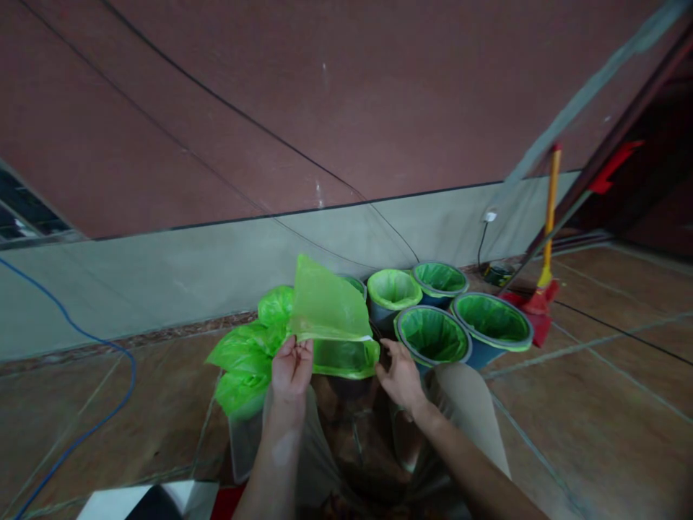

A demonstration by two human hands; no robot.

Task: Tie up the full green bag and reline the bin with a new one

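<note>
A thin green plastic bag (330,300) stands up in front of me, with a pale strip along its lower edge. My left hand (292,365) pinches this bag at its lower left corner. Below it, a green liner (346,359) spreads over an opening between my knees; what lies under it is mostly dark. My right hand (399,372) is at the liner's right edge, thumb and fingers apart. Whether its fingertips touch the plastic I cannot tell. A heap of crumpled green bags (246,354) sits left of my left hand, above a translucent container (243,444).
Several bins with green liners stand at the right, including a front bin (433,336) near my right knee and another bin (491,321). A red broom (537,307) with a yellow handle leans beyond them. A blue cable (130,368) crosses the tiled floor at left. A wall (227,267) runs behind.
</note>
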